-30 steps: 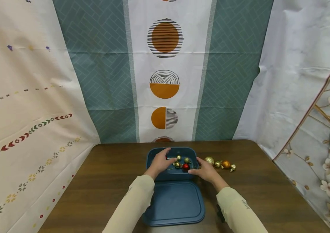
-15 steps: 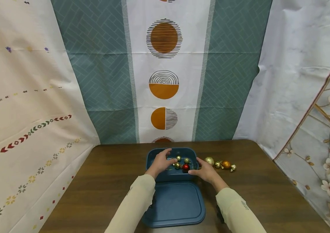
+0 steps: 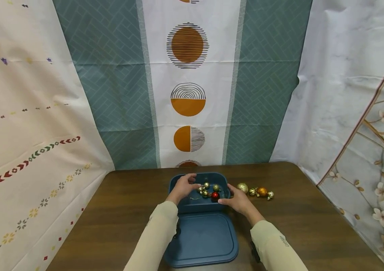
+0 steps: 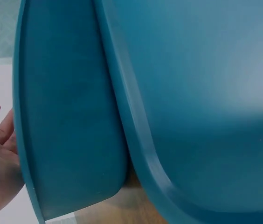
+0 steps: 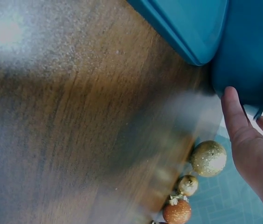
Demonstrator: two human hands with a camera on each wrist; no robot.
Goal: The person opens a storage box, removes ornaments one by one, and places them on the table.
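We log a curtained-off table space, room type undetermined; we see a wood-grain table enclosed by a teal-and-white printed cloth behind, a cream patterned cloth left, a floral cloth right.

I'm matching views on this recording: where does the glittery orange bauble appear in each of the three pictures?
Head: the orange bauble lies right of centre, in the lower half.
Left wrist: it is not in the picture.
Right wrist: at the bottom edge, right of centre.
Shared landmark: the blue box, lower centre in head, left side in left wrist, upper right in right wrist.
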